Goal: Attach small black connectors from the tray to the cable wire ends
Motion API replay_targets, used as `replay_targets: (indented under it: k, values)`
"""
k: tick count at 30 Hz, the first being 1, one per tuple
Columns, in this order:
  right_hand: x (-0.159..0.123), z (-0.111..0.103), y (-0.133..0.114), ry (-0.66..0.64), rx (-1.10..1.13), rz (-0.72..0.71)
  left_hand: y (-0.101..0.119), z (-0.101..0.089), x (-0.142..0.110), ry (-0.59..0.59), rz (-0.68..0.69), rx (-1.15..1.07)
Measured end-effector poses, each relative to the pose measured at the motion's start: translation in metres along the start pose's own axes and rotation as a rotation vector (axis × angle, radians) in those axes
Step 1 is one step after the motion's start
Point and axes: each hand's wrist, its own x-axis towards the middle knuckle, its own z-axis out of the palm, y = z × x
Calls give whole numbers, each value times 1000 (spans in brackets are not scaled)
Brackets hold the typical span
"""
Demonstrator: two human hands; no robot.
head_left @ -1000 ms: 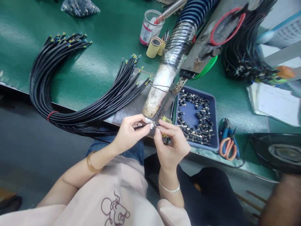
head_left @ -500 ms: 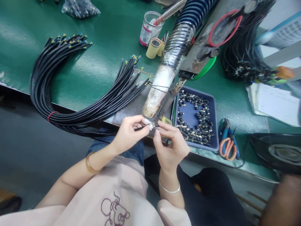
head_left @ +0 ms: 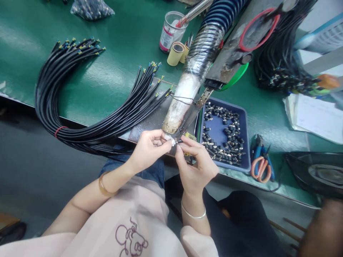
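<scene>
My left hand [head_left: 150,148] is closed in a pinch, with white wrapping at the thumb and fingertip, on what looks like a black cable end mostly hidden by the fingers. Facing it, my right hand [head_left: 197,160] pinches a small black connector [head_left: 180,141] between thumb and forefinger. The two sets of fingertips nearly meet under the tip of a mounted soldering iron [head_left: 191,112]. Just above them opens the white mouth of a fume hose [head_left: 177,107]. Left of my hands lies a bundle of black cables [head_left: 88,132] with coloured wire ends, tied by a red band.
A blue tray [head_left: 249,157] of small black connectors stands right of my hands. Beside it lie orange-handled pliers [head_left: 261,169]. Behind are a clear tub [head_left: 167,34], a yellow cup [head_left: 175,55] and a bag of parts [head_left: 92,9]. Another person's dark-clothed leg [head_left: 241,214] is at lower right.
The right hand has shifted very slightly right, and the black connector shows more clearly between its fingertips. The left hand stays almost in place, and the cable bundle has not moved.
</scene>
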Motion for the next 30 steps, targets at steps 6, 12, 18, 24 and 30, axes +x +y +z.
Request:
replay_targets:
  k: [6, 12, 18, 24, 30]
  values:
    - [1, -2, -2, -8, -22, -13, 2, 0, 0, -4, -47, -17]
    - [0, -5, -4, -49, -27, -17, 2, -2, 1, -12, -89, -18]
    - [-3, -5, -2, -69, -2, -7, -5, -5, -1, -30, -112, -13]
    - [-6, -8, -4, -50, 21, -3, -2, -4, -5, -66, -97, -21]
    - [-20, -11, 8, 198, 242, 99, -32, -16, -42, -368, -185, 83]
